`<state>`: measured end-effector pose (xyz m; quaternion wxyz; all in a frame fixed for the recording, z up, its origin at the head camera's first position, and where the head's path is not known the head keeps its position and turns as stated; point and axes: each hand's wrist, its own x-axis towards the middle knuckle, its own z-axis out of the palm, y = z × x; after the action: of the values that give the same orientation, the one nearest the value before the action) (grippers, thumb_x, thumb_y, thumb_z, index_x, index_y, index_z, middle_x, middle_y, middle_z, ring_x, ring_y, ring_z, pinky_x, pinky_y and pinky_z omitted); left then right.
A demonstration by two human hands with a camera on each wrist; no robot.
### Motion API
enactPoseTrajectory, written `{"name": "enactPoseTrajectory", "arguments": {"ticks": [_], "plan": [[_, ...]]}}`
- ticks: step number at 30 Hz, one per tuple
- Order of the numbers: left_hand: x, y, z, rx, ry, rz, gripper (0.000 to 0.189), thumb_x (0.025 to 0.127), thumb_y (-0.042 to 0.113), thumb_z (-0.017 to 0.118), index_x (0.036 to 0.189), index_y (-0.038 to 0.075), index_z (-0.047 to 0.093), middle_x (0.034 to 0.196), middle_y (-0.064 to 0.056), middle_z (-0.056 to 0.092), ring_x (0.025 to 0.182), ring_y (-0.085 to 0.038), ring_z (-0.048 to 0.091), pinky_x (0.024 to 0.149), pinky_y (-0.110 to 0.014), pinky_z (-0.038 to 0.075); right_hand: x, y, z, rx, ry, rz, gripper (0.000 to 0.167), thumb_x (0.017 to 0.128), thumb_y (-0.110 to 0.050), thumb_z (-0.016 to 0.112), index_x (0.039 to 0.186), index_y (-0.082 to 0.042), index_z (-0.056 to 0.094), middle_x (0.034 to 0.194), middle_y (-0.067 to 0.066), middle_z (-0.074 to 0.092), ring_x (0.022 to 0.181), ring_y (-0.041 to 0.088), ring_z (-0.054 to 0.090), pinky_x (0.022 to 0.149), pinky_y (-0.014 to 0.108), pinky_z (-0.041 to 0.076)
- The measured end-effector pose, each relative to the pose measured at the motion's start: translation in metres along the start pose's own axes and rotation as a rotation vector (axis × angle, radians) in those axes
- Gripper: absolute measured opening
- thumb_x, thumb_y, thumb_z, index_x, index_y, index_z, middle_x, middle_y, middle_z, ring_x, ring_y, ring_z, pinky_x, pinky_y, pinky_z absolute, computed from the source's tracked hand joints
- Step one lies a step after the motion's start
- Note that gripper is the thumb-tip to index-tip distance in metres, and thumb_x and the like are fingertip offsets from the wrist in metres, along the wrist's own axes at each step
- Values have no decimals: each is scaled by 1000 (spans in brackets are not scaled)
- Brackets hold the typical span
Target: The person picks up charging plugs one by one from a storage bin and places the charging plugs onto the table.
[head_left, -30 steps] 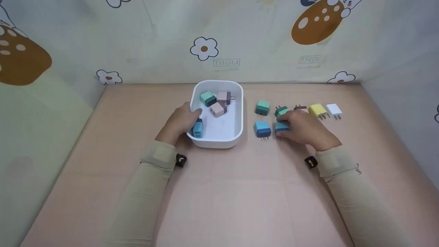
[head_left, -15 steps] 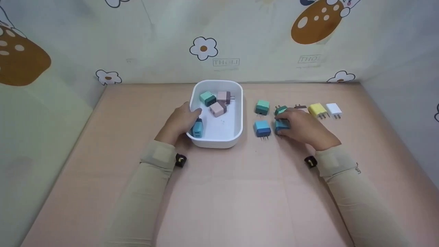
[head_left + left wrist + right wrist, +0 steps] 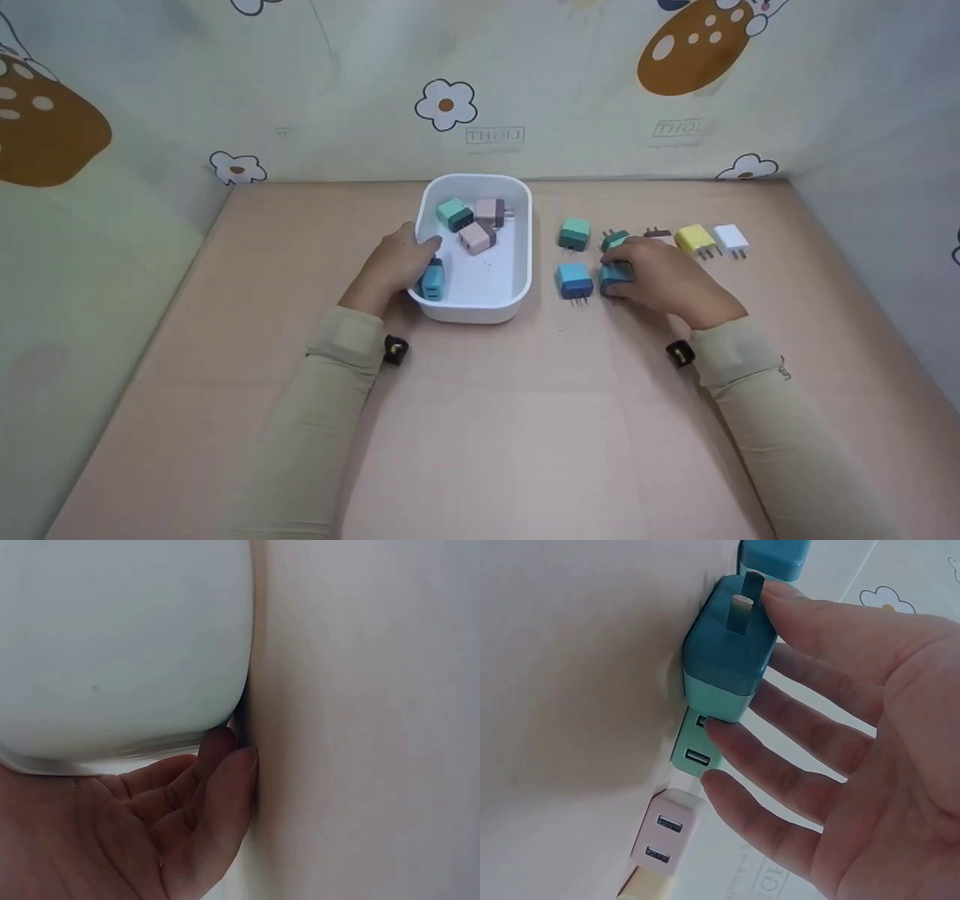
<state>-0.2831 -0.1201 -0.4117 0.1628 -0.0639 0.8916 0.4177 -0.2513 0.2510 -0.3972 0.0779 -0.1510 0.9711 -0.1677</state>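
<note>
My left hand (image 3: pixel 390 271) grips the left wall of a white plastic bin (image 3: pixel 480 315), thumb over the rim; in the left wrist view its fingertips (image 3: pixel 232 765) lie low against the outside. Inside the bin are a green charger plug (image 3: pixel 452 214), a blue one (image 3: pixel 433 280) and two pink ones (image 3: pixel 475 238). To the right, my right hand (image 3: pixel 667 279) pinches a two-tone blue charger plug (image 3: pixel 615 277) at the tabletop. The right wrist view shows this blue plug (image 3: pixel 727 645) with its two prongs facing the camera and the thumb at its far end.
Around the right hand lie another blue plug (image 3: pixel 574 281), two green plugs (image 3: pixel 574 235), a partly hidden pink plug (image 3: pixel 658 233), a yellow plug (image 3: pixel 695 239) and a white plug (image 3: pixel 730 239). A patterned curtain (image 3: pixel 360 112) borders the pink tabletop (image 3: pixel 480 420).
Over the last second the right hand's fingers have shifted slightly on the blue plug, which has turned or moved a little left. The left hand and bin stay in place.
</note>
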Motion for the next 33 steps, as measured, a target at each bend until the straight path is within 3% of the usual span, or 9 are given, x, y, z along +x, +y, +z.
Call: {"name": "enactPoseTrajectory", "arguments": {"ticks": [14,21,33], "plan": [[-2,0,-1,0,2,6,67,112,47,46,167,14,27,154,-11,53,127,-28,62,109,-49,53,-1,0,0,24,-2,12,44,94,-11,82,137,-8,71,144,13,65,135,36,58,114,59,47],[0,2,-1,8,-4,6,65,112,45,46,166,13,29,151,-14,55,124,-29,64,105,-51,56,-2,1,0,4,6,-37,43,93,-9,83,135,-6,72,139,15,67,133,38,59,114,59,46],[0,1,-1,-4,-11,3,66,112,45,45,166,12,28,150,-13,55,124,-28,64,107,-49,55,-2,0,-1,21,-8,-6,44,95,-10,82,137,-8,70,143,14,65,135,37,58,114,60,46]]}}
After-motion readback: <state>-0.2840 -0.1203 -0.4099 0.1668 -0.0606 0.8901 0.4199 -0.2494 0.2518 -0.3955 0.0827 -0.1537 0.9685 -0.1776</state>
